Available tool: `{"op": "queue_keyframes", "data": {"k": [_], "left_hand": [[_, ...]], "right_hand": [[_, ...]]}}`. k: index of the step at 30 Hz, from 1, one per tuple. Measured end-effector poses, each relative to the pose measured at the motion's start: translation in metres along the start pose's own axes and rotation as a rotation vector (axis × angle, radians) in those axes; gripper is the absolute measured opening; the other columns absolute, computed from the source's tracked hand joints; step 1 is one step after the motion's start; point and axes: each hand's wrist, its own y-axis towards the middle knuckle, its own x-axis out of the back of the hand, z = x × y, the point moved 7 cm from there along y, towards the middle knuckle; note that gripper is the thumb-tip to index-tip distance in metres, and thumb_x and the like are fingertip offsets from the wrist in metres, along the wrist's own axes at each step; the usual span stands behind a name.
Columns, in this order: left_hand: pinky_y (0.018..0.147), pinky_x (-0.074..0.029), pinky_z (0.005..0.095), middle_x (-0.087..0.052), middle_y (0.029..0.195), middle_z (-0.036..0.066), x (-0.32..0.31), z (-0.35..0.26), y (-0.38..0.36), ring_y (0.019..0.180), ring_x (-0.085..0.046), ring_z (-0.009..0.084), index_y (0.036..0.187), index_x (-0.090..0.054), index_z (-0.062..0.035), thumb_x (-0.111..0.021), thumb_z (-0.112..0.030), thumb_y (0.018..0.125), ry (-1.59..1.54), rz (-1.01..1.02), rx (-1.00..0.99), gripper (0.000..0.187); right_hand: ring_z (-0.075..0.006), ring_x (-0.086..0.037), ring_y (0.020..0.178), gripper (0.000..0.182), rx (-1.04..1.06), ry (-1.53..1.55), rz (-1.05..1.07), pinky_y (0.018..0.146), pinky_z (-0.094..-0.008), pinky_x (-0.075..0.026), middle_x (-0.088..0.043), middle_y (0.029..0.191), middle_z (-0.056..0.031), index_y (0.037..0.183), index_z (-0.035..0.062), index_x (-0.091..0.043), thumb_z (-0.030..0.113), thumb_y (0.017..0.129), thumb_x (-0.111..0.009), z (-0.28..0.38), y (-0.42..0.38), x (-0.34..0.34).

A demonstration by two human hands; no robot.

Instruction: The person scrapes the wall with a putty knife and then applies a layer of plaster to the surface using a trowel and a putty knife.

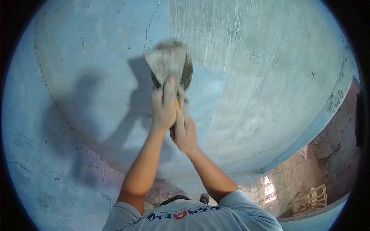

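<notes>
A putty knife [165, 61] with a wide, pale-smeared blade is held up in front of the wall, its broad edge away from me. My left hand [165, 109] is closed on it, the thumb lying along the base of the blade. Behind the blade is a dark, round pan-like tool [188, 71], partly covered by it. My right hand [185, 133] is closed just below and to the right of my left, around what looks like this tool's handle. A bit of yellow shows between the hands. The blade's top edge is blurred, so contact with the wall cannot be made out.
The blue wall [96, 42] has cracks, and a whitish streaked coat [266, 77] covers its upper and right part. My shadow falls on the left. At the lower right are a tiled floor [287, 175] and a plastic chair [310, 200] beyond the wall's edge.
</notes>
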Motion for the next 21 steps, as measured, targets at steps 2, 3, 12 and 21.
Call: {"op": "queue_keyframes", "data": {"k": [2,3,12,21], "left_hand": [[0.058,-0.047,0.0305,-0.059,0.064,0.006,0.01,0.031,-0.039,0.057,-0.056,0.0137,0.079,-0.064,0.0004,-0.047,-0.037,0.112,0.005,-0.03,0.078,0.053],[0.058,-0.048,0.0307,-0.059,0.064,0.006,0.009,0.028,-0.038,0.057,-0.057,0.0137,0.08,-0.065,0.0005,-0.047,-0.037,0.112,0.053,-0.014,0.054,0.052],[0.057,-0.052,0.0309,-0.069,0.079,0.011,0.001,-0.004,0.012,0.063,-0.065,0.0174,0.092,-0.068,0.0049,-0.055,-0.037,0.11,-0.12,-0.058,0.139,0.047],[0.057,-0.051,0.0298,-0.07,0.085,0.009,0.003,-0.002,0.005,0.066,-0.066,0.016,0.098,-0.067,0.0041,-0.055,-0.033,0.111,-0.073,-0.129,0.044,0.041]], "right_hand": [[-0.0079,-0.047,0.05,0.056,-0.023,-0.002,-0.042,0.049,-0.0281,-0.039,-0.052,0.063,-0.0003,0.156,-0.0064,-0.04,0.031,0.115,-0.034,-0.024,-0.034,-0.001],[-0.0108,-0.049,0.052,0.055,-0.046,-0.007,-0.063,0.052,-0.0307,-0.04,-0.053,0.064,-0.004,0.156,-0.0059,-0.041,0.029,0.114,-0.036,-0.032,-0.045,0.0],[-0.0142,-0.06,0.058,0.047,-0.036,0.041,0.005,0.058,-0.0308,-0.05,-0.058,0.065,-0.0068,0.145,-0.0045,-0.054,0.028,0.113,-0.04,0.019,0.015,-0.004],[-0.0075,-0.05,0.048,0.047,0.052,0.049,-0.075,0.046,-0.0248,-0.039,-0.056,0.062,0.0004,0.135,-0.0023,-0.064,0.029,0.116,-0.035,0.004,0.015,0.001]]}}
